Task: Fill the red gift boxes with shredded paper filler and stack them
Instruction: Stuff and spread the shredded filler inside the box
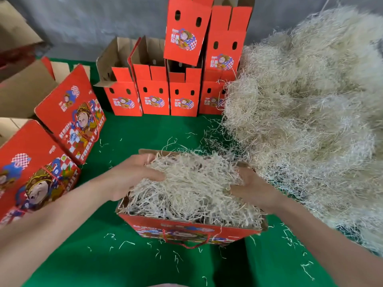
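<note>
An open red gift box (186,229) stands on the green cloth in front of me, heaped with pale shredded paper filler (192,183). My left hand (134,175) lies on the filler at the box's left side, fingers spread over it. My right hand (251,188) rests at the box's right edge, its fingers sunk into the filler. A huge heap of shredded paper (310,112) fills the right side. Several upright open red boxes (153,100) stand in a row at the back, with more stacked on top (184,32).
Two red boxes (70,114) lie tilted at the left, beside brown cardboard (22,88). Loose paper strands are scattered on the green cloth (149,131). A grey wall runs behind the boxes.
</note>
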